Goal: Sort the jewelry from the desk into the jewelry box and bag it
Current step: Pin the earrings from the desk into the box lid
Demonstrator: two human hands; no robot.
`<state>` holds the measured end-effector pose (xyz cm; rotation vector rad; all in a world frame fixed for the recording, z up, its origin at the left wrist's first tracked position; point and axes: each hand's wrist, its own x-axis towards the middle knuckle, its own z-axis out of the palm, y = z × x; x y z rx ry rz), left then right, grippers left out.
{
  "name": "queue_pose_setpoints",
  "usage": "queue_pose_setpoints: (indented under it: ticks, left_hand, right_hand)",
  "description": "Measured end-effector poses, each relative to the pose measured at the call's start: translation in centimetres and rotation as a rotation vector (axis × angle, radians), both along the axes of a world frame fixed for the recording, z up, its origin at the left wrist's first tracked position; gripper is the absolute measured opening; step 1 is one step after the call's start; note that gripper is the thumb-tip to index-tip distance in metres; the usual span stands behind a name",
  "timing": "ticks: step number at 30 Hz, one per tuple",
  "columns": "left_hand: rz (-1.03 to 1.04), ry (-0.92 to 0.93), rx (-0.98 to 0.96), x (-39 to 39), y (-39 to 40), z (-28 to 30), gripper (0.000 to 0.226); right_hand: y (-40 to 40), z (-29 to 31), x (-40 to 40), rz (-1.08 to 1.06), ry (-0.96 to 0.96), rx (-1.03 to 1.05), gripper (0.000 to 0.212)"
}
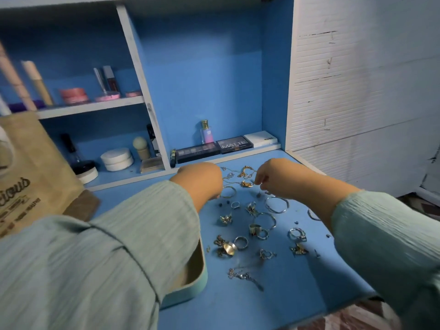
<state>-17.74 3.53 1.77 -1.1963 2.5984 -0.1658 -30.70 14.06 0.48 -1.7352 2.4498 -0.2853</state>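
Loose jewelry [256, 225] lay scattered on the blue desk [285, 294], most of it nearer the camera than the two hands, with thin gold chains [246, 173] directly between them. The right hand [273, 177] had its fingertips curled downward in a pinch just above the desk beside a gold piece [247, 184], though what it held could not be told; the left hand [202, 181] was bent downward with its fingers hidden. One teal jewelry box [190, 289] lay open under the left sleeve, one tan bag [31, 167] stood at the far left, and at least three thin hoops [276, 204] and some ten rings were visible.

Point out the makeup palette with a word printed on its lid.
The middle palette on the back ledge: its dark lid reads MATTE. The dark one left of it and the white one show no readable word.
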Motion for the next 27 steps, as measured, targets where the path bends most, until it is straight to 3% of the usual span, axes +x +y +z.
queue_pose_setpoints:
  ticks: [5,17,27]
  left_hand:
    - [-0.01,-0.01,0.036,-0.5,-0.1,-0.7,0.043]
    - [-0.054,0.013,-0.036,-0.5,-0.9,-2.3,0.026]
    - [-0.042,0.049,-0.007,-0.4,-1.2,-2.3,0.023]
  right_hand:
    - [-0.5,-0.6,-0.7,-0.022,0.022,-0.004,0.027]
    - [-3.3,-2.0,0.0,-0.068,0.085,0.08,0.016]
    - [-3.8,-2.9,-0.1,-0.061,0.11,0.061,0.021]
